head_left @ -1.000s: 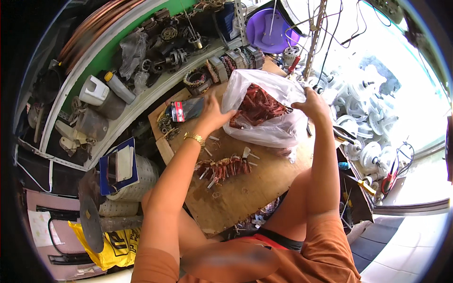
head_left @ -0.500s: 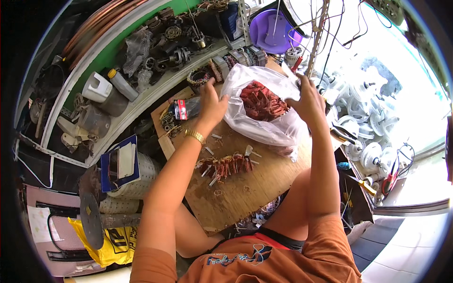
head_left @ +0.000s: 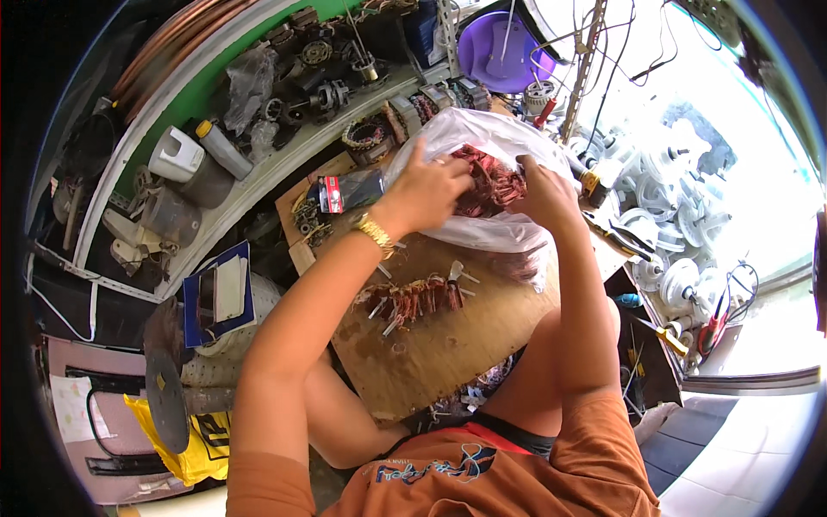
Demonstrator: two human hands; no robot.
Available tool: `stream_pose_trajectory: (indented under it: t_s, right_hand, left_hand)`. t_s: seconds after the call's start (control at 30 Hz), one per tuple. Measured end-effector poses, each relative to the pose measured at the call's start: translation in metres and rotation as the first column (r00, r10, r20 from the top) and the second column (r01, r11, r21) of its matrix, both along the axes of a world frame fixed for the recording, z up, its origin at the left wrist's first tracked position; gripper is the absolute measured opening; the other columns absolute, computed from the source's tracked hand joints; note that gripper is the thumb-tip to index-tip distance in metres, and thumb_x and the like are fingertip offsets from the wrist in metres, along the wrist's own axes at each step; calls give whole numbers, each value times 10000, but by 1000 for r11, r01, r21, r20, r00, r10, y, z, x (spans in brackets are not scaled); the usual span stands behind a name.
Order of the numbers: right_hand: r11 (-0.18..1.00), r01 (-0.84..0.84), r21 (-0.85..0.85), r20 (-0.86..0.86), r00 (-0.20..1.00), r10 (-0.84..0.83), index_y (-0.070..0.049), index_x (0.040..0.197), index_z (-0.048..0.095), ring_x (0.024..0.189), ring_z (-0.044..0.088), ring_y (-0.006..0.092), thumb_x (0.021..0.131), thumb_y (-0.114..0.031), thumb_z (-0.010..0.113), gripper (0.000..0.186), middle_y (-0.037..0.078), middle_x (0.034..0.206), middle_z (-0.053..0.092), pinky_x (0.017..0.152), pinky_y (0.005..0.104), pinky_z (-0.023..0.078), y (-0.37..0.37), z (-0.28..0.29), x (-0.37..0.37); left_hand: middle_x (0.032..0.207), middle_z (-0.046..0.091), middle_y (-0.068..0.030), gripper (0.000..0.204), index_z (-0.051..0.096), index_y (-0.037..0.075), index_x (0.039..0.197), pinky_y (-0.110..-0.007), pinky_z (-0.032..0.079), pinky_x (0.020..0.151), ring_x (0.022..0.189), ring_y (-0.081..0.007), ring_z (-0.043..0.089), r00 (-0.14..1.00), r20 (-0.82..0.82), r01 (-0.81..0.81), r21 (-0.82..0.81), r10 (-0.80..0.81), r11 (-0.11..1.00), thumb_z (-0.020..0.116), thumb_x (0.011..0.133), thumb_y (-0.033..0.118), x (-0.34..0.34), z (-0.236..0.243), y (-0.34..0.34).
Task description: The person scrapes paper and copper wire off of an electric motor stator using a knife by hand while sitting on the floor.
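A translucent white plastic bag (head_left: pixel 508 231) lies spread at the far side of the wooden board, holding a bundle of reddish-brown strips or coils (head_left: pixel 489 183). My left hand (head_left: pixel 424 191) reaches into the bag's mouth from the left, fingers bent onto the bundle's edge. From the right, my right hand (head_left: pixel 548 195) closes on the other edge, its fingertips partly hidden among the folds. Nearer to me, a row of reddish wound pieces with white sleeves (head_left: pixel 413 303) rests on the wooden board (head_left: pixel 431 362).
Stator cores (head_left: pixel 366 136) stand behind the bag, with a purple basin (head_left: pixel 504 52) farther back. White plastic impellers (head_left: pixel 672 198) pile up at the right. A power tool (head_left: pixel 594 183) and pliers (head_left: pixel 633 241) lie beside my right arm. Motor parts (head_left: pixel 323 99) crowd the left shelf.
Both hands have come inward from the bag's rim onto the reddish bundle. The left moved right and slightly down, and the bag's opening has folded in around them.
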State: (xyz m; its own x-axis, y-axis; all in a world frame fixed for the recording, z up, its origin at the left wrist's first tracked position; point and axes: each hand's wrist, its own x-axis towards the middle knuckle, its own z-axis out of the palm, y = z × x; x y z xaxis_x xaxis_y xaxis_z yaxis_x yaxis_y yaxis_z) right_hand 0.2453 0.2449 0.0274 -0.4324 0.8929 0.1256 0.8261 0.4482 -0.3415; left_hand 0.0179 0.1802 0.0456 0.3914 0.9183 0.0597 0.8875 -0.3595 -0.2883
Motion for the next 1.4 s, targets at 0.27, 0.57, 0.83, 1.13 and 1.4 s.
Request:
stream_pose_trajectory:
  t_s: [0.27,0.57,0.83,1.13,1.4]
  right_hand:
    - [985,-3,-175,272,961,51,-60,1160,575,1066,663,333,680,-350,841,620,175,1088,703,878,430,523,26,-19,28]
    - [986,-167,-23,-277,948,154,-16,1119,637,981,657,372,804,-284,776,436,212,1019,694,848,429,506,-8,26,27]
    - [760,-611,-223,-246,789,562,-32,991,662,871,674,343,821,-194,734,246,167,904,701,772,447,521,-109,-19,-78]
    - [751,-560,-350,-280,827,487,-4,1048,650,827,690,317,792,-176,752,325,183,888,701,743,438,550,-114,-64,-106]
    - [741,-665,-94,-823,471,318,16,1089,628,642,660,137,856,-62,717,261,78,893,696,376,301,492,-123,-47,-110]
  left_hand:
    - [1466,471,-6,339,695,261,1174,-743,182,1100,1382,-256,416,996,-81,-33,-64,28,997,674,838,305,1,-20,40]
    - [1091,647,-17,91,676,129,940,-469,376,1005,1068,-234,600,873,452,75,249,-184,966,659,863,175,-8,1,-29]
    - [1139,633,-164,290,638,59,1092,-447,456,908,1087,-301,601,763,542,-156,-374,352,914,669,848,214,-82,-79,-148]
    - [1169,601,-152,404,609,56,1182,-440,426,987,1156,-318,558,636,584,-274,-439,504,855,704,839,246,-99,-55,-171]
    - [1043,590,-35,428,530,129,1225,-338,432,904,921,-162,543,-943,267,18,-560,201,828,637,942,433,-47,-57,-203]
